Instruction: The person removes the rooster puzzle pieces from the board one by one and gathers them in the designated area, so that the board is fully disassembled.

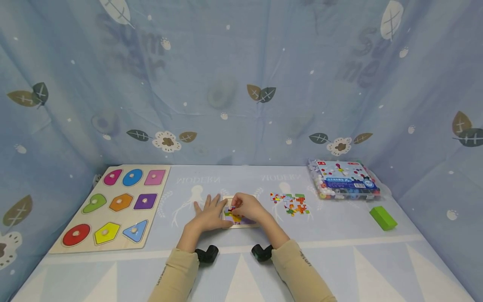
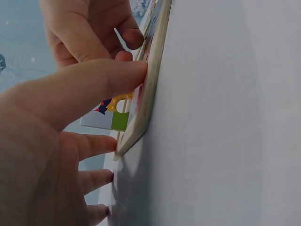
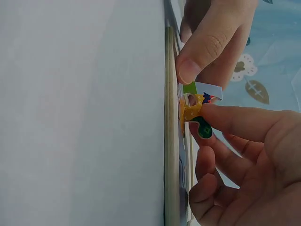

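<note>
A small wooden puzzle board with a coloured picture lies on the table in front of me. My left hand spreads its fingers along the board's left side, with the thumb resting on the near edge. Between thumb and fingers, my right hand pinches a jigsaw piece in yellow, green and pale grey. That piece stands tilted up over the board, its lower edge right at the picture, in both wrist views. Several loose jigsaw pieces lie to the right of the hands.
At the left lies a wooden shape board with knobbed coloured shapes. A clear plastic case of beads stands at the back right, with a green block nearer me. A patterned blue curtain hangs behind the table.
</note>
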A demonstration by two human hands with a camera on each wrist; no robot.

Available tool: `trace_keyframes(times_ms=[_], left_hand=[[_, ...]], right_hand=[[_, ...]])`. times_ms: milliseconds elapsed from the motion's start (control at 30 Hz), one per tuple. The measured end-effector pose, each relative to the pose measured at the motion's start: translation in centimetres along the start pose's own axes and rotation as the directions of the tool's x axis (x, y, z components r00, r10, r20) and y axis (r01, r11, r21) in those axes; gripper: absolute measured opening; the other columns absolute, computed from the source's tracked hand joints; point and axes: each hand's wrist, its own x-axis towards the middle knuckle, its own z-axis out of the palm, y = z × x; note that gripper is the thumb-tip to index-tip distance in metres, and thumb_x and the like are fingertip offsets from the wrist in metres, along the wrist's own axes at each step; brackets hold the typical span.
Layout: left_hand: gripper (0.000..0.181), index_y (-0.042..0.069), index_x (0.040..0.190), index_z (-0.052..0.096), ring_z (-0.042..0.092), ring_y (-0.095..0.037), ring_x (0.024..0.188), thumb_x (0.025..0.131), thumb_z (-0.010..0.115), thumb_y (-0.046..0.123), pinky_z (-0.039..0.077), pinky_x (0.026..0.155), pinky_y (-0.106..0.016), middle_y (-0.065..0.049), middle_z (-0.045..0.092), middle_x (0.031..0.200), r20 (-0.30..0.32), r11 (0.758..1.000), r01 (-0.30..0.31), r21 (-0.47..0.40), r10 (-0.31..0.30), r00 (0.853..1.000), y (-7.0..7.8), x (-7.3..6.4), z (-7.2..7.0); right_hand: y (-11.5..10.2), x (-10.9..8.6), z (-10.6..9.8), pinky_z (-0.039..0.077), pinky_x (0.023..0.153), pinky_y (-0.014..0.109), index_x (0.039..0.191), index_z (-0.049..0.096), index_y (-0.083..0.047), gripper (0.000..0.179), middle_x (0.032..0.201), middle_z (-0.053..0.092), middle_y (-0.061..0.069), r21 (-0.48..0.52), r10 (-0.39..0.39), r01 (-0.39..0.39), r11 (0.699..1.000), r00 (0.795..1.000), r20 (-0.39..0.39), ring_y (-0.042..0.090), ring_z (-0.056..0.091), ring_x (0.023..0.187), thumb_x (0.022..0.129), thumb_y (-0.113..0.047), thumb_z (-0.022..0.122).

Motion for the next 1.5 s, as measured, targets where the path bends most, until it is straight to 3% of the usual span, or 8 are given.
trace_keyframes(times_ms=[267,500,700,833,1033,1500], left_hand=[[0.071,0.011,0.143,0.035,0.002,-0.045,0.138,0.084,0.06,0.043,-0.008,0.096,-0.073,-0.019,0.015,0.152,0.002,1.0,0.004,0.03,-0.004,1.0,0.0,0.1,0.0],[0.073,0.009,0.142,0.035,0.001,-0.045,0.138,0.082,0.062,0.042,-0.009,0.096,-0.072,-0.019,0.015,0.152,0.0,1.0,0.014,0.017,-0.014,1.0,0.0,0.0,0.0],[0.075,0.01,0.143,0.035,0.001,-0.045,0.138,0.082,0.062,0.044,-0.009,0.096,-0.072,-0.019,0.016,0.152,-0.002,1.0,0.011,0.017,-0.011,1.0,0.1,0.0,-0.1],[0.074,0.009,0.143,0.035,0.001,-0.045,0.138,0.082,0.062,0.043,-0.009,0.096,-0.072,-0.019,0.016,0.152,-0.002,1.0,0.013,0.022,-0.013,1.0,0.1,0.1,-0.1],[0.074,0.008,0.142,0.035,0.002,-0.045,0.138,0.083,0.061,0.043,-0.008,0.096,-0.072,-0.02,0.016,0.151,0.0,1.0,0.017,0.024,-0.017,1.0,0.1,0.1,-0.1],[0.074,0.008,0.143,0.035,0.003,-0.044,0.138,0.083,0.061,0.043,-0.008,0.097,-0.072,-0.019,0.016,0.152,-0.005,1.0,0.001,0.023,-0.001,1.0,0.2,0.0,0.1]], right_hand=[[-0.1,-0.1,-0.1,0.041,0.05,0.02,0.082,0.056,-0.006,0.015,0.071,0.054,0.0,0.036,0.001,-0.001,0.999,1.0,-0.007,0.01,0.048,0.057,0.077,-0.003,0.071],[-0.3,-0.5,-0.6,0.042,0.056,0.022,0.086,0.058,-0.007,0.012,0.077,0.056,0.002,0.099,-0.015,0.026,0.995,0.994,-0.105,0.012,0.05,0.067,0.08,-0.005,0.068],[0.0,-1.0,-1.9,0.045,0.055,0.028,0.093,0.058,-0.006,0.013,0.079,0.056,0.004,0.241,0.041,-0.015,0.97,0.994,-0.102,0.019,0.053,0.066,0.083,-0.007,0.067],[0.5,-1.2,-2.8,0.049,0.064,0.033,0.097,0.059,-0.004,0.016,0.082,0.059,0.006,0.3,0.062,-0.023,0.954,0.991,-0.121,0.022,0.059,0.072,0.083,-0.007,0.067],[1.1,-1.8,-4.0,0.049,0.075,0.041,0.099,0.061,-0.004,0.017,0.084,0.064,0.007,0.324,0.089,-0.036,0.945,0.985,-0.15,0.021,0.062,0.077,0.083,-0.008,0.067],[2.9,-3.6,-7.0,0.047,0.074,0.041,0.103,0.06,0.0,0.019,0.084,0.066,0.008,0.335,0.173,-0.095,0.937,0.962,-0.212,0.028,0.063,0.084,0.085,-0.008,0.063]])
